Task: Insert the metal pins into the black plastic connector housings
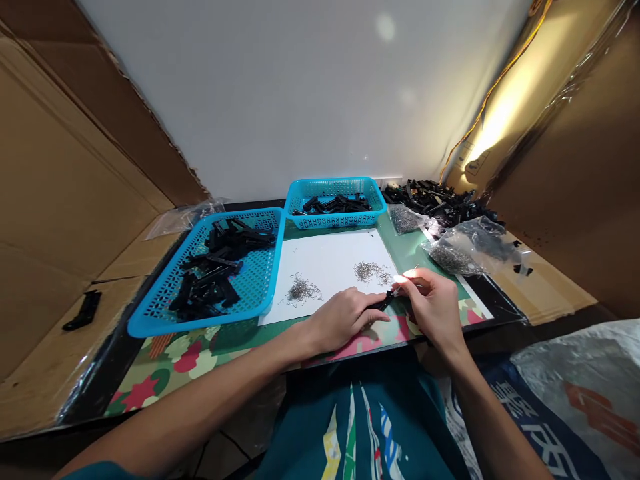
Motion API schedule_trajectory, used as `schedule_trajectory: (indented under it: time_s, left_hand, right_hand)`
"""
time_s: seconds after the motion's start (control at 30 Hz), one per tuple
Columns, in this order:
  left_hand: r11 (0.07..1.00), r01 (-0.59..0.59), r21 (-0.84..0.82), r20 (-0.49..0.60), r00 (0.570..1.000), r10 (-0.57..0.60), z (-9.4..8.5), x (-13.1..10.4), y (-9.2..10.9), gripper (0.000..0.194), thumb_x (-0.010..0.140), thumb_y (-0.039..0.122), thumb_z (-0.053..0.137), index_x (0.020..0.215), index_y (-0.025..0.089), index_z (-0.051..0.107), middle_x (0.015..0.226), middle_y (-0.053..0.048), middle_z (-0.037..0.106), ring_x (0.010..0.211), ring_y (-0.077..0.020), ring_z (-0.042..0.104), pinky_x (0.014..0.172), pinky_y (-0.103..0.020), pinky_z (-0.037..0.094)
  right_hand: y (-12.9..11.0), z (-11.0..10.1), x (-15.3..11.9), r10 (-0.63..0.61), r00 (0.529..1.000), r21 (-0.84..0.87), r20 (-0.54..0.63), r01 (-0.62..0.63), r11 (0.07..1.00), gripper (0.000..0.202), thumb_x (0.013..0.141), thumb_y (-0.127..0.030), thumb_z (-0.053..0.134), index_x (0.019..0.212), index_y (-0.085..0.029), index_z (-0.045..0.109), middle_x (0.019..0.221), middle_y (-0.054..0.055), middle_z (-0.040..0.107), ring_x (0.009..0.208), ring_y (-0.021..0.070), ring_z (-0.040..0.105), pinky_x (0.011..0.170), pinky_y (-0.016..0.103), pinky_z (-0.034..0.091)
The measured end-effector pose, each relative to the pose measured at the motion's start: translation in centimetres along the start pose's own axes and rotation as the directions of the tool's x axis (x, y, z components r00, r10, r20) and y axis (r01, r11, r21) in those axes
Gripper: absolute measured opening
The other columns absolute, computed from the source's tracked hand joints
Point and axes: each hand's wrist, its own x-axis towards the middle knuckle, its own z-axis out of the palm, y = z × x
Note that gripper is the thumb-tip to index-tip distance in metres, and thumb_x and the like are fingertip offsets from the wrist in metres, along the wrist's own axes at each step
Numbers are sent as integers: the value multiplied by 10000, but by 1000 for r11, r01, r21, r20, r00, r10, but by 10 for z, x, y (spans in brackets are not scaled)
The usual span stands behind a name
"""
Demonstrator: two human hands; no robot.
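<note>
My left hand [350,317] is closed on a small black plastic part [384,303] at the front of the work surface, its index finger stretched along the part. My right hand [433,303] pinches a thin tool whose kind I cannot make out; a narrow end shows above the fingers. Its tip is at the right end of the black part. Just beyond the hands, a small pile of tiny metal pins or springs [369,271] lies on a white sheet [333,250]. A second such pile [301,289] is farther left on the sheet.
A large blue basket [274,283] with black plastic parts stands at left, a smaller blue basket [333,221] behind the sheet. A heap of black parts [440,203] and plastic bags of metal bits [455,259] lie at right. Cardboard walls [65,133] flank the table.
</note>
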Motion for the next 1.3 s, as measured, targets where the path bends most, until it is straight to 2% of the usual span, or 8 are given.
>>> schedule_trajectory:
  time_s: [0.23, 0.47, 0.63, 0.7, 0.83, 0.97, 1.17, 1.3]
  left_hand:
    - [999, 11, -35, -7, 1000, -11, -1, 1, 1, 475, 1105, 478, 379, 1196, 170, 730, 1099, -107, 788, 884, -247, 714, 816, -333, 491]
    - [953, 104, -283, 43, 994, -96, -9, 4, 3, 378, 1095, 389, 446, 1164, 172, 747, 780, -34, 751, 656, -179, 655, 676, -272, 454]
    - [913, 78, -401, -91, 988, -124, -13, 0, 7, 343, 1067, 364, 508, 1316, 197, 675, 1219, -83, 754, 1049, -238, 705, 924, -302, 504]
    - [906, 55, -420, -192, 970, -148, -17, -1, 7, 370, 1058, 355, 530, 1393, 217, 604, 1217, -71, 730, 1001, -211, 688, 897, -294, 507]
    - [916, 50, -397, -488, 834, -257, -34, -1, 1, 324, 1050, 379, 555, 1342, 240, 563, 845, 22, 599, 658, -123, 494, 646, -239, 411]
    - [886, 23, -463, -663, 654, -363, -50, 4, -16, 281, 1051, 444, 541, 956, 195, 631, 743, 24, 477, 627, -119, 385, 575, -251, 306]
    - [735, -63, -675, -627, 575, -526, -53, 9, -36, 366, 1005, 490, 576, 805, 183, 576, 662, 46, 349, 576, -114, 294, 534, -256, 236]
    - [698, -105, -708, -625, 553, -550, -50, 9, -35, 353, 988, 473, 591, 796, 177, 580, 689, 39, 375, 582, -105, 304, 532, -250, 231]
  right_hand:
    - [2, 3, -3, -56, 998, -63, -35, 54, 997, 202, 931, -337, 672, 781, -202, 675, 708, 39, 750, 659, 213, 718, 628, 285, 512]
    - [3, 7, -3, -99, 992, -174, -84, 83, 981, 223, 928, -338, 665, 755, -199, 653, 666, 12, 719, 611, 189, 680, 623, 281, 474]
    - [0, 6, -1, -74, 990, 36, -123, 79, 996, 241, 974, -359, 613, 816, -188, 674, 735, 14, 713, 682, 183, 659, 669, 278, 485]
    - [-4, 5, 1, -91, 981, 96, -168, 109, 989, 223, 1007, -356, 564, 917, -188, 679, 813, 24, 722, 763, 192, 672, 723, 286, 489]
    - [-16, 11, 7, -125, 990, -27, 71, 128, 991, 245, 1038, -287, 459, 974, -199, 679, 812, 15, 695, 749, 189, 626, 694, 283, 430]
    - [-28, 39, 15, -158, 898, -126, 411, 228, 966, 244, 975, -148, 466, 895, -194, 692, 844, 27, 708, 770, 178, 611, 692, 273, 390]
    - [-34, 91, 27, -107, 810, -232, 576, 287, 929, 81, 894, -261, 748, 869, -184, 751, 632, -20, 599, 591, 134, 492, 610, 262, 300]
    - [-34, 102, 28, -88, 771, -239, 631, 301, 923, 36, 830, -152, 785, 822, -187, 778, 641, -16, 614, 594, 131, 495, 617, 256, 311]
